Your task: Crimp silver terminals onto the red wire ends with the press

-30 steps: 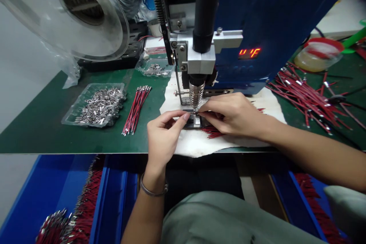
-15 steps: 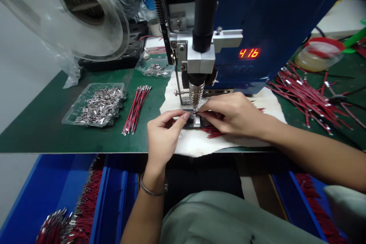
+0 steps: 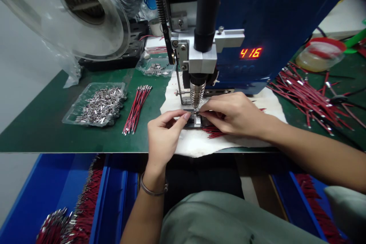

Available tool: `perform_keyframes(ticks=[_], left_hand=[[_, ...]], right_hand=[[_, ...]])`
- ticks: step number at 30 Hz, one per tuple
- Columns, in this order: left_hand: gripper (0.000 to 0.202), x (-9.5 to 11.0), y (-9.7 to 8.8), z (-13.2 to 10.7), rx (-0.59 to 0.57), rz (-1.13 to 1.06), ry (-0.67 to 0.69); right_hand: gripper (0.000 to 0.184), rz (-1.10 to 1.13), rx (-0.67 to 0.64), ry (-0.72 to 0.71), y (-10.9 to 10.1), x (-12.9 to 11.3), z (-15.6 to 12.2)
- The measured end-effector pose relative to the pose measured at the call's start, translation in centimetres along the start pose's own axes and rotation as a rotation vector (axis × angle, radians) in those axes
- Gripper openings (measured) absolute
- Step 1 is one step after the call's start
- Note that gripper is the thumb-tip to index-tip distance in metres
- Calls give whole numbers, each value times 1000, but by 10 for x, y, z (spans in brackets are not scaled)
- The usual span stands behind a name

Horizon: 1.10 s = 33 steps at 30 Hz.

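My left hand (image 3: 166,131) is closed in a pinch at the left side of a small metal fixture (image 3: 197,121); the tiny piece at its fingertips is too small to make out. From the right, my right hand (image 3: 233,114) pinches a thin wire, its end at the fixture and mostly hidden by the fingers. Directly above the fingertips stands the machine's spring-wrapped metal tip (image 3: 196,93). Red wires (image 3: 213,131) lie under my right hand on a white cloth (image 3: 197,148).
A blue machine (image 3: 251,15) with a lit display rises behind. To the left are a clear tray of metal terminals (image 3: 103,103) and a bundle of red wires (image 3: 137,108). More wires (image 3: 307,95) are heaped at right. Blue drawers (image 3: 114,198) sit below the table edge.
Both hands keep the same pinch at the fixture. The whole view has shifted very slightly; nothing else visibly differs.
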<state>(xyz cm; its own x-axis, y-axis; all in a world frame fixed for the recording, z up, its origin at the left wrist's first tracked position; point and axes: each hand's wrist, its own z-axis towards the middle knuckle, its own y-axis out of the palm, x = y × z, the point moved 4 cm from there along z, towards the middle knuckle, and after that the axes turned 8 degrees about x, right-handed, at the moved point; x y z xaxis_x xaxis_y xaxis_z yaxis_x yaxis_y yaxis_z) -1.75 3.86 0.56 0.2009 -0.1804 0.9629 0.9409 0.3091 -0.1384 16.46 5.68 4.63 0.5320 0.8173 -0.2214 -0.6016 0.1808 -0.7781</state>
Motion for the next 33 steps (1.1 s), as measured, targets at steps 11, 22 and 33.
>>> perform_keyframes(ticks=[11,22,33], left_hand=[[16,1,0,0,-1,8,-8],[14,0,0,0,17,-11,5],[14,1,1,0,11,-11,4]], right_hand=[[15,4,-11,2,-1,1,0],[17,-6,-2,-5,-1,1,0],[15,-5,-9,4,1,2,0]])
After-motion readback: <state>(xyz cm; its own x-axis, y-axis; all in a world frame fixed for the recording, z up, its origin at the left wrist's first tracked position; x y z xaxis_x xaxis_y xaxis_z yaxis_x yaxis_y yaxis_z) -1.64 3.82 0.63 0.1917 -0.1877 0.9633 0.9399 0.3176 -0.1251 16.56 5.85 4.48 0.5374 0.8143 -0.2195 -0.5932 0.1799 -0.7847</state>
